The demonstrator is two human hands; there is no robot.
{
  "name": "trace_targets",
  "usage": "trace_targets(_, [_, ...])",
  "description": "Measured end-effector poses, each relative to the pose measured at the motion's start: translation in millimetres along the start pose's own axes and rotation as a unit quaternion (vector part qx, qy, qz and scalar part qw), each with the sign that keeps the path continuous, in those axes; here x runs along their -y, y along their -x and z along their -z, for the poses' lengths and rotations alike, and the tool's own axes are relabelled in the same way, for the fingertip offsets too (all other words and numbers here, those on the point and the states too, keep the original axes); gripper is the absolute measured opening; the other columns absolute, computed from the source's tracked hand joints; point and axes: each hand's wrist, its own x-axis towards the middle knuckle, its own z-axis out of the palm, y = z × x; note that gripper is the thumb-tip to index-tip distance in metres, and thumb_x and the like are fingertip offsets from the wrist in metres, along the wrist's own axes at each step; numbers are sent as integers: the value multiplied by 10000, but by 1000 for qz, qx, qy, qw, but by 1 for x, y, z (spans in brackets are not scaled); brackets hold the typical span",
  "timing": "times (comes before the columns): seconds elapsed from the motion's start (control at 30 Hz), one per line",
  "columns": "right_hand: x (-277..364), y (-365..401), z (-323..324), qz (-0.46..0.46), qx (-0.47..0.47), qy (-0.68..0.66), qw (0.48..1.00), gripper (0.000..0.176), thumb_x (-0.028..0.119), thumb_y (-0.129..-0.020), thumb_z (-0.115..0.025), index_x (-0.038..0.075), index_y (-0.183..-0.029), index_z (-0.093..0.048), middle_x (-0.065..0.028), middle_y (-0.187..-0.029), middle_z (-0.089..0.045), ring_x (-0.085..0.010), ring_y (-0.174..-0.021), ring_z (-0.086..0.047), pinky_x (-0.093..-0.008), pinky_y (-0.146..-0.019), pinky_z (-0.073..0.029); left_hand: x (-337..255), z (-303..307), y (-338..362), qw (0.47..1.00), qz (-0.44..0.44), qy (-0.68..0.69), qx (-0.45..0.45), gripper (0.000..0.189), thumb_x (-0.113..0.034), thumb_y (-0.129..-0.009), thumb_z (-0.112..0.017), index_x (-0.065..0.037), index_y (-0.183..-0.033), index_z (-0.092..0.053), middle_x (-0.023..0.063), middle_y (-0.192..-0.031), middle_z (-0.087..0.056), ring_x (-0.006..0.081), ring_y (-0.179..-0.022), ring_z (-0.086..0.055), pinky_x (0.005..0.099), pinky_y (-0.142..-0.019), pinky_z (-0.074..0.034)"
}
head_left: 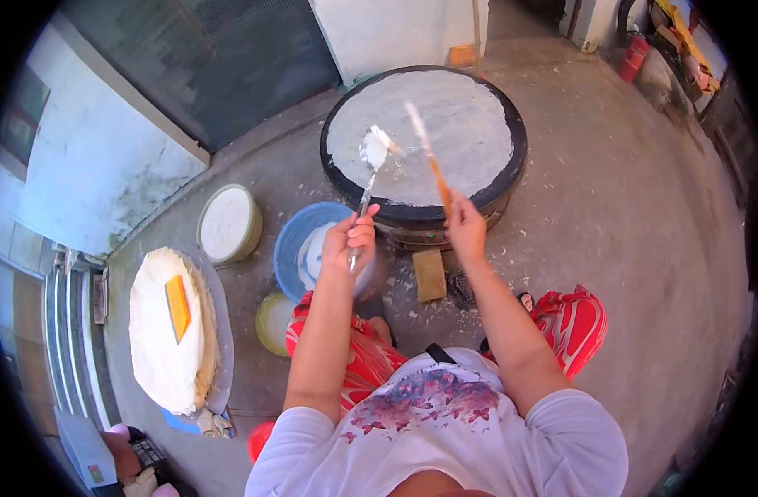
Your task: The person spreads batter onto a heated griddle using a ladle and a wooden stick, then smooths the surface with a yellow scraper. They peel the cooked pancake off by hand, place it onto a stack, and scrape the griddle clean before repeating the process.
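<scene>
My left hand (351,238) is closed round the handle of a metal spoon (365,199), whose bowl is coated in thick white batter. In my right hand (466,227) is a wooden-handled spatula (438,178) with a pale blade, blurred by motion. Both tools are over a large round black griddle (518,149), the spoon's bowl left of the spatula blade. A thin whitish sheet of batter (445,108) covers most of the griddle's surface. Below my left hand sits a blue basin (288,248) with white batter inside, partly hidden by my hand and forearm.
A tub of white batter (228,222) stands left of the basin, and a yellowish bowl (267,325) below it. Farther left is a tall stack of flatbreads (155,348) with a yellow scraper (178,308) on top. A brownish block (429,276) lies before the griddle.
</scene>
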Motion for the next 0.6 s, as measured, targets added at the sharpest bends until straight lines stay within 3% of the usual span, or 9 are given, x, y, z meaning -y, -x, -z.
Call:
trace_targets(0.07, [-21,-21,12,-11,-137,137,981,293,227,-889,-419,125,-1122,-563,-172,-846,-633,-310,-773,-619,-371,-680,-479,-4,-4,14,985,65,96,131,366,-123,-919,-364,84,-1221,-375,54,-713,-444,95,-505,-416,214,-416,-365])
trace_targets(0.17, [-82,-24,1,98,-141,220,960,278,227,-896,-444,123,-1118,-574,-156,-865,-643,-224,-723,-628,-318,-662,-490,-6,-21,43,974,58,104,195,381,-113,-920,-362,97,-1236,-348,53,-718,-433,102,-504,-416,224,-417,-373])
trace_targets(0.23, [-32,26,-23,-9,108,248,963,291,233,-888,-441,121,-1125,-569,-190,-1007,-601,-255,-839,-616,-338,-737,-478,-14,-24,63,972,51,99,206,386,-109,-922,-353,106,-1242,-332,54,-721,-424,105,-502,-414,231,-414,-377])
trace_targets(0.3, [-26,50,-44,75,357,298,882,298,233,-873,-476,109,-1128,-568,-178,-997,-614,-240,-823,-620,-329,-729,-478,-25,-21,83,975,18,84,205,389,-115,-925,-342,102,-1247,-332,56,-715,-426,103,-499,-406,229,-404,-366])
trace_targets(0.33, [-27,59,-46,74,356,299,882,298,233,-873,-476,109,-1128,-568,-178,-997,-614,-240,-823,-620,-329,-729,-478,-32,-16,93,975,20,84,206,389,-115,-925,-342,102,-1247,-332,56,-715,-426,103,-499,-406,229,-404,-366])
trace_targets(0.43, [-22,66,-40,63,358,151,919,308,225,-856,-517,105,-1136,-565,-127,-937,-640,-192,-797,-611,-303,-718,-474,-58,8,126,989,-51,17,137,378,-138,-927,-339,101,-1220,-358,56,-707,-425,99,-491,-396,226,-386,-345])
trace_targets(0.5, [-13,53,-10,-8,252,152,956,326,216,-850,-542,98,-1154,-554,-61,-892,-640,-133,-767,-580,-271,-709,-468,-79,36,144,987,-121,-107,-12,350,-164,-929,-343,85,-1168,-401,58,-705,-430,96,-484,-390,222,-372,-327])
trace_targets(0.53, [-23,45,2,-5,206,147,967,338,203,-840,-548,87,-1158,-546,-67,-892,-639,-148,-777,-591,-275,-710,-469,-88,51,149,988,-115,-105,-11,350,-164,-929,-343,85,-1168,-401,58,-705,-430,96,-484,-390,222,-372,-327])
trace_targets(0.6, [-28,29,27,3,156,148,977,350,190,-831,-554,75,-1161,-537,-73,-892,-638,-163,-786,-601,-279,-712,-471,-105,85,152,964,-132,-138,-187,328,-191,-928,-350,65,-1120,-427,62,-706,-434,89,-485,-394,214,-373,-337])
